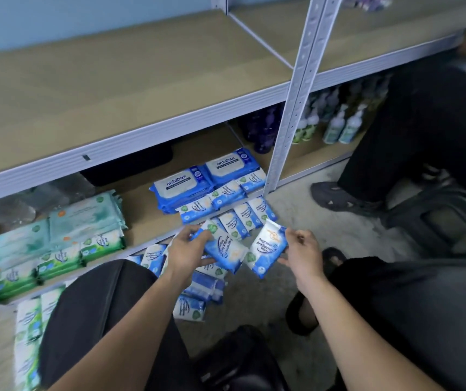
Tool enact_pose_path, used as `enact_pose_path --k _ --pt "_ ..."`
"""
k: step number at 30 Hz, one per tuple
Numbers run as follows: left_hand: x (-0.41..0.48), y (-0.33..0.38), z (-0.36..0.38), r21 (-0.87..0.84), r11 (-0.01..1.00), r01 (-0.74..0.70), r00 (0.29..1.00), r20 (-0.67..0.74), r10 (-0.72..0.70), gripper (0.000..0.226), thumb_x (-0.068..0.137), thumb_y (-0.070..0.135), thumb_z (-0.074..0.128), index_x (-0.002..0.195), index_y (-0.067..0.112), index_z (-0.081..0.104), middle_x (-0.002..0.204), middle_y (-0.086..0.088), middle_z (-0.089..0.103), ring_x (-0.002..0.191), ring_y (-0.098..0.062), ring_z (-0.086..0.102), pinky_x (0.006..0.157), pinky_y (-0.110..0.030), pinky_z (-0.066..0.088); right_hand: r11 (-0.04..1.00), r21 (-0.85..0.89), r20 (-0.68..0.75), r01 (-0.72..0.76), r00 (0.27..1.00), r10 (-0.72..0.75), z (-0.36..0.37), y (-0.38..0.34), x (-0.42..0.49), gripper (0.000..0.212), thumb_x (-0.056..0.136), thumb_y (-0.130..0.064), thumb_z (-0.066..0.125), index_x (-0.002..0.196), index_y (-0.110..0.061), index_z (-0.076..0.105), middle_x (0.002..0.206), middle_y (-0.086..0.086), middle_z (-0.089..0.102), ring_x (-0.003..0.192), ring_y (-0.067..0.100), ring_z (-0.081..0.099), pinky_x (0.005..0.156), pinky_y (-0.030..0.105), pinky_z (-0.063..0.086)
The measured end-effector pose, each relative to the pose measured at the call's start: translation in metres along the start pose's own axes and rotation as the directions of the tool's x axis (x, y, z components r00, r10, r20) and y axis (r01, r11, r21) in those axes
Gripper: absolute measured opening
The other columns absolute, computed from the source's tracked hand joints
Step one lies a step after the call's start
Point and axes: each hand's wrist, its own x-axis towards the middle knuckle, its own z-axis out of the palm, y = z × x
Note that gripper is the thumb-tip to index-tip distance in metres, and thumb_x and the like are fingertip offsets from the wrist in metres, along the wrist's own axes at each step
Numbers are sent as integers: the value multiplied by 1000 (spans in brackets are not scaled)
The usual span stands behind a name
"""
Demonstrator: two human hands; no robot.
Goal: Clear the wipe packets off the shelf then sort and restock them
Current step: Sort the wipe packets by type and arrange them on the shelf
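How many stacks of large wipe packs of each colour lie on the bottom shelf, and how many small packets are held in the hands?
Blue antabax stacks: 2
Teal stacks: 2
Small blue packets, one in the left hand, one in the right hand: 2
Total: 6

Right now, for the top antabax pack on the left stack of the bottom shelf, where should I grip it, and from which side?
Probably its left short edge, coming from the left over the shelf board. The antabax pack lies flat on its stack; small blue packets crowd its front edge and the second antabax stack sits close on its right, so the left end looks freest.
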Motion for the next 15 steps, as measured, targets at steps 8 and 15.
enact_pose_path --k 8,15 --pt "36 -35 25 110 984 137 989 37 -142 36 96 19 63 132 22 57 114 -7 66 92 -28 71 73 -46 63 989 -35 -109 -147 984 142 -17 36 29 15 101 -24 57 97 -10 53 86 6 65 75 15 64 57 31 53" --pt "77 -70 56 140 966 217 976 -48 -212 26 96 19 64 118 24 52 103 -9 66 93 -31 71 63 -44 63 940 -257 -194 -224 965 177 -41 132 113 39 72 -69 57 85 -33 58 87 1 70 87 30 70 86 57 57"
